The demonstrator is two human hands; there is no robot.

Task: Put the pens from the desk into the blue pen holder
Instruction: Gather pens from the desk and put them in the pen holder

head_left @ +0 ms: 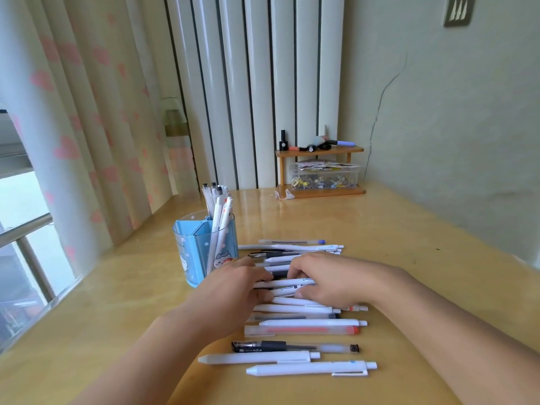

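Gathering several white pens (287, 283) from the row on the desk (394, 244), left hand (233, 285) and right hand (330, 280) curled round opposite ends, likely for bunching them, just beside the blue pen holder (201, 247), already partly filled.

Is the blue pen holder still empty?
No, several white pens already stand upright in one compartment of the blue pen holder.

Both forearms reach fwd, converging mid-desk. Left hand (233, 283) palm down, fingers curled, tips pinching white pens (285, 283). Right hand (330, 280) opposite, knuckles up, fingers & thumb curled round same pens. Hands nearly touching.
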